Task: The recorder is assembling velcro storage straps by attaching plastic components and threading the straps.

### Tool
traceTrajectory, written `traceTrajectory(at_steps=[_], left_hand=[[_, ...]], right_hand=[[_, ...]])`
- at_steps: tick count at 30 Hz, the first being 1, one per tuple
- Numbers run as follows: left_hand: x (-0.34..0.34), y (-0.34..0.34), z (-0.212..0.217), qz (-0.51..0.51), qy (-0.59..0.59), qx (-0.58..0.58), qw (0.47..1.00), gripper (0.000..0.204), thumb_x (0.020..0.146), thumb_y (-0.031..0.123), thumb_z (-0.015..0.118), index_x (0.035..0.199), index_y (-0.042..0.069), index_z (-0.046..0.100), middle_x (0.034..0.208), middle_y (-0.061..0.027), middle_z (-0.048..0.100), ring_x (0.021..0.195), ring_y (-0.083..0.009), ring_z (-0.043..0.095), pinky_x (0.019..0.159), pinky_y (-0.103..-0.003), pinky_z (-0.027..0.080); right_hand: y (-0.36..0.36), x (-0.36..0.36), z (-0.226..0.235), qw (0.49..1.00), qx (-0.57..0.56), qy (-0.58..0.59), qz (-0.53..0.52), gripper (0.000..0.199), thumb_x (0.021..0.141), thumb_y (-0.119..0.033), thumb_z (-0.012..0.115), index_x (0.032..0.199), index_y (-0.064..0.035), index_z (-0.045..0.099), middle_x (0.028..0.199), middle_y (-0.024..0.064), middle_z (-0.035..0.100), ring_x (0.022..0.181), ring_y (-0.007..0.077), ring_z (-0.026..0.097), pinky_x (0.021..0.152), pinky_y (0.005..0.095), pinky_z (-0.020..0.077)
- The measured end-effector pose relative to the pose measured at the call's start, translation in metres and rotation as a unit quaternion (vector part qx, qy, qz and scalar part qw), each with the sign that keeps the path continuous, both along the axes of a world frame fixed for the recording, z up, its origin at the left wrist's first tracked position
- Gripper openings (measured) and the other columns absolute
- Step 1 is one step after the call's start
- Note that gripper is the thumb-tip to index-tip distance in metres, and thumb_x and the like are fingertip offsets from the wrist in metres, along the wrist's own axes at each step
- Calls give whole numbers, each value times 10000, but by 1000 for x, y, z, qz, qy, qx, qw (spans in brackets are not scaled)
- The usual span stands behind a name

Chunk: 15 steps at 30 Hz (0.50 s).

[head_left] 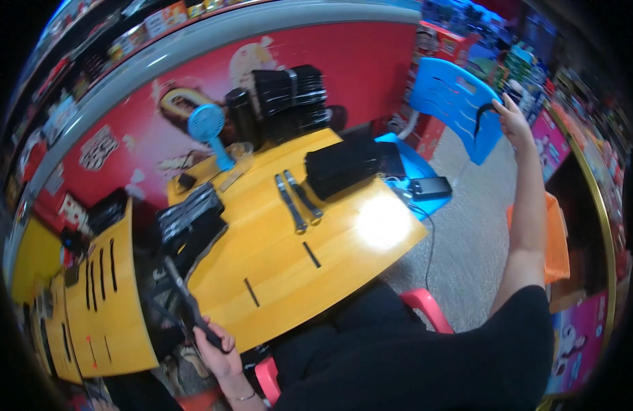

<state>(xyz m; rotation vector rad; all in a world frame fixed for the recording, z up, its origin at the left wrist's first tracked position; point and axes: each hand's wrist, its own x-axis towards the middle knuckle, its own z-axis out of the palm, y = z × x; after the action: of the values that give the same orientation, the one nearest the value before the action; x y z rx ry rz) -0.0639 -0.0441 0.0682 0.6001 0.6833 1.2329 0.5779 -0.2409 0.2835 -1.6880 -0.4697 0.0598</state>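
Black tool [186, 298] gripped by left hand [217, 349]; right hand [514, 116] touches blue chair [453, 103].

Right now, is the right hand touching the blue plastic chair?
Touching. The head view shows the right hand raised with its fingertips laid on the upper edge of the blue plastic chair, with no gap visible between them.

Left hand [217, 346] closed low by the body, apparently gripping; right hand [512, 118] raised, arm outstretched, fingers spread.
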Motion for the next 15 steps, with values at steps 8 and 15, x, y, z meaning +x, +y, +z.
traceTrajectory(at_steps=[8,15], left_hand=[[17,7,27,4,-57,-9,998,326,961,352,380,1067,61,483,649,7,428,470,-70,352,452,-206,274],[11,3,31,20,-86,11,996,340,977,327,313,1037,39,484,631,-14,459,490,-83,359,481,-222,290]], right_hand=[[136,-167,-17,898,-156,-49,409,206,905,-182,532,1036,-59,632,690,-67,496,512,-6,343,428,157,241],[270,-261,-83,806,-169,-289,488,200,866,-168,579,978,-16,643,863,108,665,800,171,630,714,272,473]])
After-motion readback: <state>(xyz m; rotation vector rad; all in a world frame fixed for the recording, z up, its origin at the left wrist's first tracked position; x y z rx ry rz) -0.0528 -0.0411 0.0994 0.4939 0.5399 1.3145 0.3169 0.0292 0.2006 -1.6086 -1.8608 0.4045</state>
